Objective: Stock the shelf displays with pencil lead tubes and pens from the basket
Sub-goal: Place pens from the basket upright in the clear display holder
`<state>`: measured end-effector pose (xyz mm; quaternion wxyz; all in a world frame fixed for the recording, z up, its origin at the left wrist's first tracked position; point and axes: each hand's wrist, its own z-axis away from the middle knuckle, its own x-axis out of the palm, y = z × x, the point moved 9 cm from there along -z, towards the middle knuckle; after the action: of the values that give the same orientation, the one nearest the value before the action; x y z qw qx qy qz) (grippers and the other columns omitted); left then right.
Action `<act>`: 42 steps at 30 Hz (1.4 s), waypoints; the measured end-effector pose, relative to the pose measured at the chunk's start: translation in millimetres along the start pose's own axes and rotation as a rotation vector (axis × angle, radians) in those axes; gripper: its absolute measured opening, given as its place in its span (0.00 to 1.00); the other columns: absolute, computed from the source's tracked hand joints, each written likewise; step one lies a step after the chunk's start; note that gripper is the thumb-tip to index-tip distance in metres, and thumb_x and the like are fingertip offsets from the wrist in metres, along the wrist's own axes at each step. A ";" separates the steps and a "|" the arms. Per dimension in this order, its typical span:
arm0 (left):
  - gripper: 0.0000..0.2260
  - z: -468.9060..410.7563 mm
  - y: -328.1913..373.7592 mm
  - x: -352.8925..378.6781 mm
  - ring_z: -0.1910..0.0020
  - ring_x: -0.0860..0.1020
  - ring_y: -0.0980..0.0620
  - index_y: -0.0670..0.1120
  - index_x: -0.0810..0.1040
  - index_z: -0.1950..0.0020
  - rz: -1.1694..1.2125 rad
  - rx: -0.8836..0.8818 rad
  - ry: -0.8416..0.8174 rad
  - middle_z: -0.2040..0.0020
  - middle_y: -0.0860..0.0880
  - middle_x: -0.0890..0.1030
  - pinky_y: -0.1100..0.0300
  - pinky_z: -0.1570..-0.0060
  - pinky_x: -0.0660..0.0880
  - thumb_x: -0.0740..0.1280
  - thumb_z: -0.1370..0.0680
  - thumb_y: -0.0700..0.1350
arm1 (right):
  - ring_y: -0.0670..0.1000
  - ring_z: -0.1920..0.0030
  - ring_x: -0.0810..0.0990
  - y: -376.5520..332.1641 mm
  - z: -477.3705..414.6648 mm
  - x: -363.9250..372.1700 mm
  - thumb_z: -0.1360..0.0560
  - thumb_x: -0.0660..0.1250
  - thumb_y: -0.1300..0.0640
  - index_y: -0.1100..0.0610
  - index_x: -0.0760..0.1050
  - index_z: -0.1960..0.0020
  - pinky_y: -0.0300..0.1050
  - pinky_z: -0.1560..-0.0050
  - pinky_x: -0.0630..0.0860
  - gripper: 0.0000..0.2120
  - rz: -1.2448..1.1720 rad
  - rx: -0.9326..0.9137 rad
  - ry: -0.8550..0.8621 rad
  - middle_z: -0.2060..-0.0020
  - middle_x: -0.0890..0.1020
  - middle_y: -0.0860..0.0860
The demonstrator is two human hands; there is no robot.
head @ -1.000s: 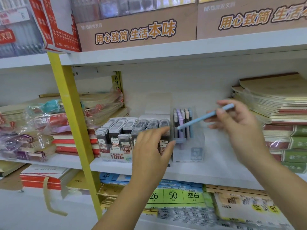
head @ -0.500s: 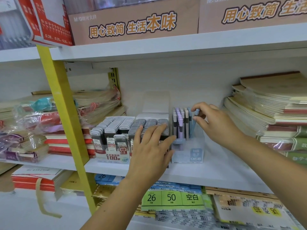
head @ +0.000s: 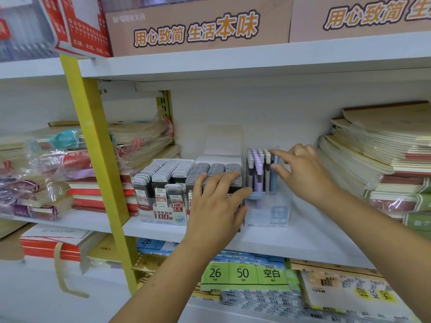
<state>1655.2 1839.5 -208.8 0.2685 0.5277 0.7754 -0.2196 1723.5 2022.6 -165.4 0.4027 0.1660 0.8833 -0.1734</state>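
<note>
Standing upright with its long axis vertical and cap up, the light blue pen (head: 276, 173) sits at the right end of the clear plastic pen box (head: 268, 213) on the white shelf (head: 314, 236). The right hand (head: 303, 173) pinches its top between index finger and thumb, other fingers curled. Left of the box, the left hand (head: 217, 206) rests flat, fingers straight and spread, on upright grey-capped pencil lead tubes (head: 172, 169).

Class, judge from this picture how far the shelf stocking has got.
Done: the lead tube display looks full, and the left hand rests on it. In hand: the right hand pinches a blue pen standing in the pen box. Left: unclear, since the basket is out of view.
</note>
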 end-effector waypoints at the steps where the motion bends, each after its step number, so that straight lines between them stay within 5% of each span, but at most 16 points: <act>1: 0.15 -0.5 0.5 -1.7 0.34 0.75 0.44 0.55 0.83 0.40 -0.001 -0.006 -0.008 0.32 0.48 0.78 0.38 0.29 0.65 0.74 0.26 0.53 | 0.55 0.43 0.66 1.3 0.4 1.1 0.20 0.61 0.49 0.49 0.69 0.28 0.47 0.46 0.65 0.21 -0.043 0.028 -0.021 0.53 0.69 0.51; 6: 0.20 7.0 8.2 -19.4 0.26 0.68 0.41 0.54 0.78 0.33 0.009 -0.008 0.035 0.27 0.46 0.73 0.40 0.25 0.55 0.72 0.24 0.52 | 0.51 0.41 0.68 -5.2 28.6 -31.2 0.19 0.60 0.54 0.52 0.65 0.27 0.41 0.43 0.64 0.21 -0.272 0.047 0.114 0.47 0.73 0.48; 11: 0.12 93.9 12.8 -18.4 0.40 0.75 0.45 0.47 0.81 0.40 0.233 -0.006 0.197 0.39 0.46 0.79 0.52 0.38 0.70 0.66 0.21 0.46 | 0.43 0.56 0.75 -26.0 126.9 -40.4 0.20 0.62 0.59 0.47 0.73 0.39 0.30 0.57 0.69 0.13 -0.646 0.013 0.207 0.56 0.77 0.42; 13: 0.11 150.8 12.5 13.1 0.43 0.76 0.45 0.45 0.82 0.41 0.298 -0.084 0.069 0.41 0.44 0.80 0.53 0.42 0.72 0.66 0.21 0.44 | 0.44 0.59 0.75 -30.4 170.5 -3.9 0.21 0.63 0.60 0.48 0.75 0.42 0.31 0.60 0.70 0.11 -0.698 0.047 0.082 0.57 0.79 0.44; 19: 0.20 364.7 -6.4 147.0 0.32 0.74 0.43 0.45 0.73 0.28 0.484 -0.550 -0.711 0.28 0.44 0.71 0.52 0.37 0.72 0.67 0.19 0.47 | 0.41 0.64 0.76 -15.3 326.8 198.6 0.21 0.63 0.58 0.46 0.76 0.46 0.33 0.65 0.71 0.09 -0.633 0.320 -0.601 0.54 0.79 0.47; 22: 0.26 457.8 -15.9 185.8 0.28 0.70 0.44 0.43 0.66 0.23 0.536 -0.754 -0.978 0.25 0.42 0.69 0.51 0.29 0.67 0.68 0.19 0.48 | 0.43 0.57 0.77 -1.9 418.4 291.1 0.21 0.64 0.58 0.50 0.76 0.41 0.37 0.55 0.74 0.10 -0.533 0.479 -0.838 0.48 0.80 0.50; 26: 0.29 542.0 -18.1 220.9 0.33 0.75 0.44 0.45 0.66 0.23 0.547 -0.941 -1.204 0.29 0.42 0.74 0.52 0.35 0.72 0.72 0.22 0.46 | 0.49 0.51 0.76 -6.5 518.1 371.5 0.22 0.67 0.55 0.54 0.70 0.33 0.42 0.50 0.73 0.18 -0.499 0.679 -1.125 0.48 0.76 0.51; 32: 0.28 602.4 -1.2 263.6 0.35 0.77 0.44 0.47 0.68 0.25 0.588 -1.064 -1.371 0.31 0.43 0.76 0.57 0.40 0.73 0.72 0.23 0.49 | 0.59 0.37 0.74 -7.0 578.0 430.4 0.26 0.72 0.54 0.57 0.67 0.31 0.45 0.43 0.71 0.27 -0.396 0.838 -1.104 0.34 0.73 0.59; 36: 0.31 613.5 15.4 286.2 0.36 0.75 0.42 0.48 0.67 0.25 0.617 -0.961 -1.445 0.31 0.42 0.71 0.58 0.39 0.71 0.74 0.26 0.47 | 0.64 0.31 0.69 -5.2 588.4 453.3 0.24 0.69 0.56 0.58 0.68 0.39 0.46 0.49 0.72 0.16 -0.250 0.803 -1.145 0.27 0.63 0.65; 39: 0.32 615.0 17.0 297.2 0.34 0.71 0.40 0.52 0.69 0.26 0.612 -0.911 -1.434 0.33 0.44 0.67 0.51 0.34 0.70 0.76 0.28 0.49 | 0.61 0.47 0.79 -5.1 580.1 455.2 0.23 0.67 0.56 0.57 0.70 0.42 0.50 0.55 0.76 0.13 -0.242 0.764 -1.111 0.43 0.79 0.60; 42: 0.30 617.0 14.3 305.9 0.35 0.71 0.41 0.53 0.72 0.28 0.596 -0.890 -1.427 0.34 0.44 0.67 0.51 0.33 0.69 0.77 0.28 0.48 | 0.52 0.58 0.78 -15.9 554.4 461.4 0.23 0.66 0.54 0.54 0.72 0.39 0.47 0.61 0.73 0.14 -0.340 0.697 -1.031 0.60 0.75 0.46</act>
<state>1691.2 1673.8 -876.5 0.9133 0.2917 0.2676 -0.0956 1792.8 1835.5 -858.8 0.6647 0.0400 0.4824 -0.5690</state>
